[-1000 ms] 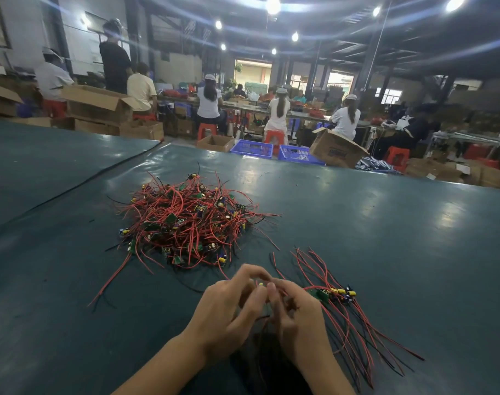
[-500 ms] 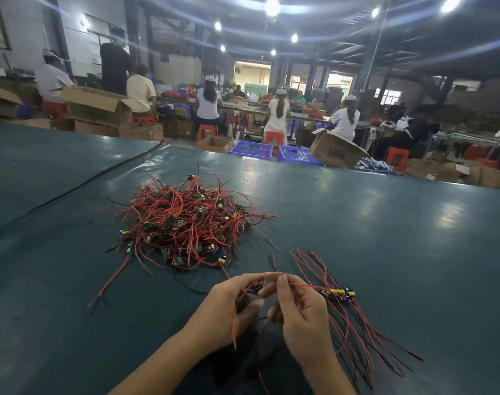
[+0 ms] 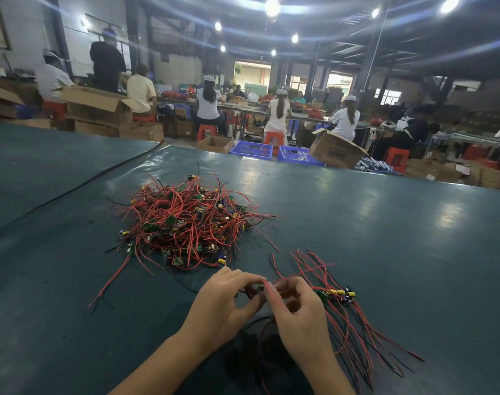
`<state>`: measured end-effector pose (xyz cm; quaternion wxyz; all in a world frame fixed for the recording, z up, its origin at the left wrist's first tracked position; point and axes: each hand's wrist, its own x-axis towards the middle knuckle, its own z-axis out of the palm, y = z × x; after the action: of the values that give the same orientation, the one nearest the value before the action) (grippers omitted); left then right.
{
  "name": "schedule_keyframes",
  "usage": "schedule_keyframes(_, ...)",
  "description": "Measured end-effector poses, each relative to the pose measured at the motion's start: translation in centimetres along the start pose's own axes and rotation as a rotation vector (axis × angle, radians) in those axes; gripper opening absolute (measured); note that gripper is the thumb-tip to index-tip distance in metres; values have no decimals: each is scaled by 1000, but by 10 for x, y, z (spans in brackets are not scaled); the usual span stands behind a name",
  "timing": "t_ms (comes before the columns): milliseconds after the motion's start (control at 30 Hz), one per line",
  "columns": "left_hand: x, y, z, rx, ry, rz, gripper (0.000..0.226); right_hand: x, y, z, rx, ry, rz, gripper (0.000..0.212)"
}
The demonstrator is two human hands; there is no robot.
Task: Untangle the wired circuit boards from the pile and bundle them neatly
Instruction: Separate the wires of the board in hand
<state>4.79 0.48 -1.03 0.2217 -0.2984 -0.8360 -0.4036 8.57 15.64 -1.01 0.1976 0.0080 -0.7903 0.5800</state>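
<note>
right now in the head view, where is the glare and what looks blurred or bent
Head view: the ceiling lamps flare into long streaks, and their light glints in patches on the green table. The wide lens bows the table's far edge. The left hand and right hand look soft, and the red wire pinched between them is smeared; the tangled pile reads sharper.

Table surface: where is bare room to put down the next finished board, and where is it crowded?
Bare green table lies right of the tangled pile and beyond the sorted bundle; another bare patch lies left of the left hand, below the pile's stray wires. It is crowded between pile and bundle, where both hands, including the right hand, work.
</note>
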Motion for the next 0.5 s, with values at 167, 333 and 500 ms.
schedule_keyframes(167,-1,4,-3,-5,-22,54,26,1,0,0,66,-12,56,11)
schedule_keyframes(333,-3,4,-3,0,-37,38,32,-2,-2,0,59,-110,-35,11)
schedule_keyframes(500,-2,6,-3,-21,-28,55,29,3,0,-1,1,5,9,21)
